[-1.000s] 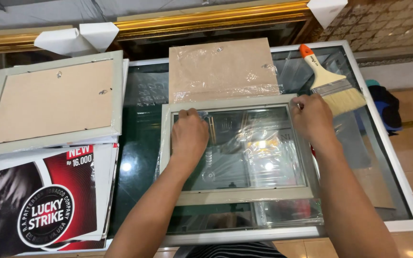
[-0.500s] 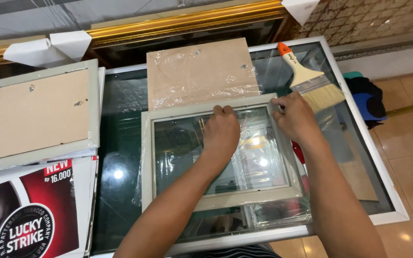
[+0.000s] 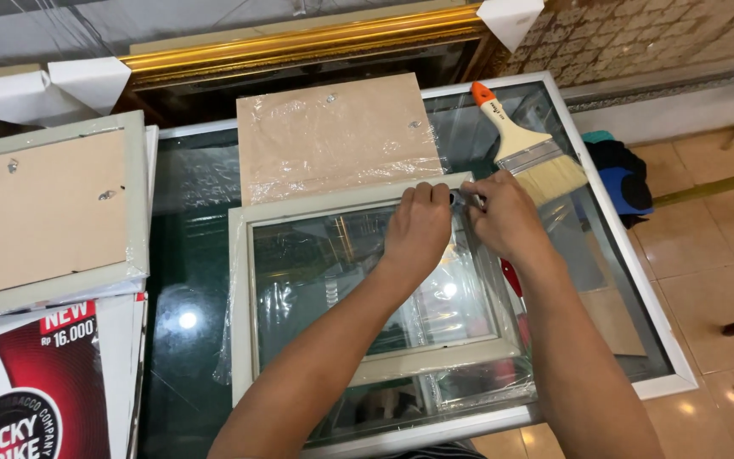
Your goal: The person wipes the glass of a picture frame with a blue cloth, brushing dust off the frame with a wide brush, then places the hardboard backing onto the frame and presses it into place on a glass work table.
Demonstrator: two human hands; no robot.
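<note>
A pale grey-green picture frame [image 3: 299, 212] with a glass pane lies face down on a glass-topped table [image 3: 630, 323]. My left hand [image 3: 418, 228] rests on the frame's far right corner, fingers curled over the top rail. My right hand [image 3: 503, 217] meets it at that same corner, fingertips pinching something small at the frame's edge; what it pinches is too small to tell. A brown backing board [image 3: 333, 140] wrapped in clear plastic lies just beyond the frame. A wide paintbrush [image 3: 524, 149] with an orange-tipped handle lies right beside my right hand.
Another frame [image 3: 44, 212] lies back up at the left, on top of a red and black poster [image 3: 36, 391]. A gold moulding [image 3: 299, 38] runs along the far side. Dark and blue cloth [image 3: 622, 174] sits on the tiled floor at right.
My left hand slid from the frame's far left corner along the top rail to the far right corner, joining my right hand there. The view shifted rightward.
</note>
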